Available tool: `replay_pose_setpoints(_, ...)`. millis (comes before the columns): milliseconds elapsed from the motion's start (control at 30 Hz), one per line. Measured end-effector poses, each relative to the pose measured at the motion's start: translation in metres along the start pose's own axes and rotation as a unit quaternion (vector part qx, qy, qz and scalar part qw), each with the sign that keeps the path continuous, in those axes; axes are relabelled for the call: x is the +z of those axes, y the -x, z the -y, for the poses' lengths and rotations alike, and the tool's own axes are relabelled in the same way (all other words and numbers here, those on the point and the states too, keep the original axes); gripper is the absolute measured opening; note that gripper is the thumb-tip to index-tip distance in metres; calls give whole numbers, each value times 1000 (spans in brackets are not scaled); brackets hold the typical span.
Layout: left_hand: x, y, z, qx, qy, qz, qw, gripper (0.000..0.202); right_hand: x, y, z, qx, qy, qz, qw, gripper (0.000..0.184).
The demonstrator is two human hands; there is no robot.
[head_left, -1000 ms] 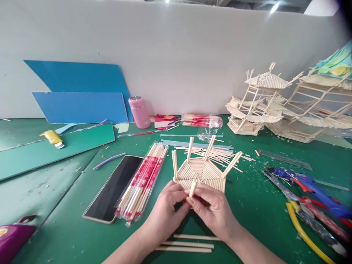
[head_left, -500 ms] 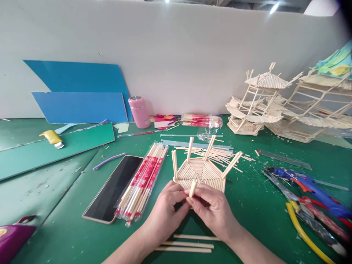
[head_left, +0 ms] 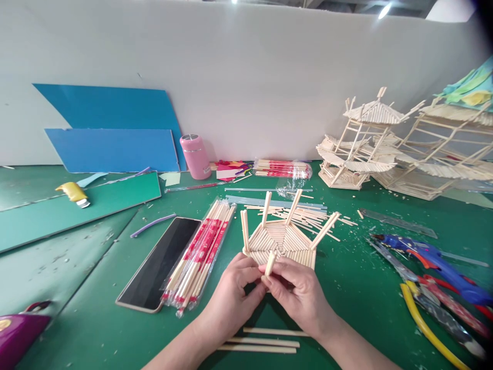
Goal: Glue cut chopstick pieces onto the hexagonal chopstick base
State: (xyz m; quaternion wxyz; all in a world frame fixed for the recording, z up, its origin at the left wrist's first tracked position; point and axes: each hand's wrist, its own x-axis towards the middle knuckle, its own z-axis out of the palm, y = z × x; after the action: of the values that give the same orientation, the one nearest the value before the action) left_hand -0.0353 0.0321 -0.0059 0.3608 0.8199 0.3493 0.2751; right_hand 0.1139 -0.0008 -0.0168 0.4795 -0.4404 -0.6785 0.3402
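A hexagonal base [head_left: 280, 237] built from rows of wooden sticks lies in front of me, with several paired-stick posts standing up from its corners. At its near corner a short stick post [head_left: 270, 263] points up toward me. My right hand [head_left: 298, 288] is closed, thumb and index finger pinching this post from the right. From the left, my left hand [head_left: 239, 282] is closed against the same post and the base's near edge. The fingertips hide the foot of the post. Loose wooden sticks [head_left: 265, 341] lie on the table below my wrists.
To the left are wrapped chopsticks [head_left: 202, 252] and a phone [head_left: 154, 267]. A blue glue gun [head_left: 435, 259] and pliers with yellow handles [head_left: 427, 329] lie right. Cut sticks [head_left: 308, 216] are scattered behind the base. Farther back stand a pink flask [head_left: 195, 156] and a stick pavilion [head_left: 358, 139].
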Motion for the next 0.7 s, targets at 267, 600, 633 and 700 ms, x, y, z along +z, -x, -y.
replay_pose_setpoints(267, 0, 0, 0, 0, -7, 4, 1000, 23, 0, -1, 0, -5, 4, 0, 1000, 23)
replay_pose_setpoints(600, 0, 0, 1, 7, -7, 3, 1000, 21, 1, -1, 1, -7, 5, -1, 1000, 22)
replay_pose_setpoints(633, 0, 0, 1, 8, -7, 1, 1000, 20, 1, -1, 1, -7, 3, 0, 1000, 22)
replay_pose_setpoints(700, 1, 0, 1, 8, -10, -1, 1000, 18, 1, -1, 1, -7, -2, 3, 1000, 22)
